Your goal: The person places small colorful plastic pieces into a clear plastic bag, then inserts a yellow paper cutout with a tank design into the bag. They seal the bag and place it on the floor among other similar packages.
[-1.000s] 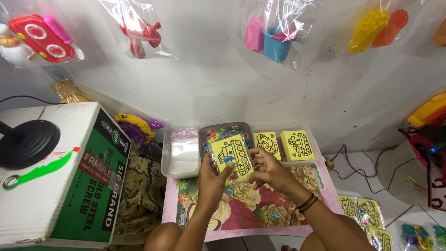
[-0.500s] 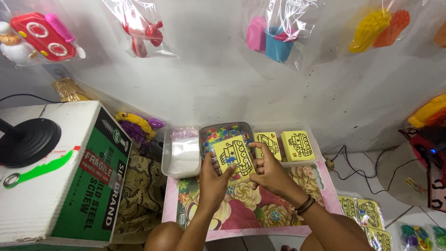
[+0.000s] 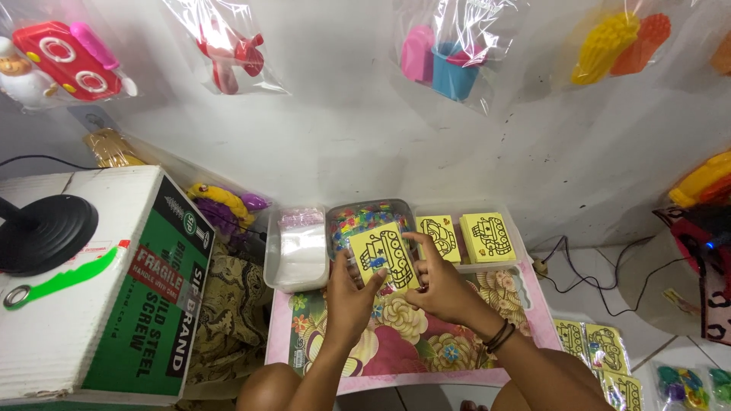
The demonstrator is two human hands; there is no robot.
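Both my hands hold one yellow card [image 3: 381,256] with a black line drawing, in a clear sleeve, above a small flowered pink table [image 3: 426,346]. My left hand [image 3: 350,301] grips its lower left edge. My right hand [image 3: 442,285] pinches its right edge; a dark band sits on that wrist. Behind the card stands a clear tub of coloured bits [image 3: 365,217]. Two stacks of similar yellow cards [image 3: 487,236] lie to the right of the tub.
A clear tray of plastic bags [image 3: 298,247] sits left of the tub. A white and green cardboard box [image 3: 114,281] with a black round base on top stands at left. Bagged toys hang on the wall. More yellow cards [image 3: 601,350] lie on the floor at right, near cables.
The card and both hands have hardly shifted; my fingers have adjusted slightly along the card's edges.
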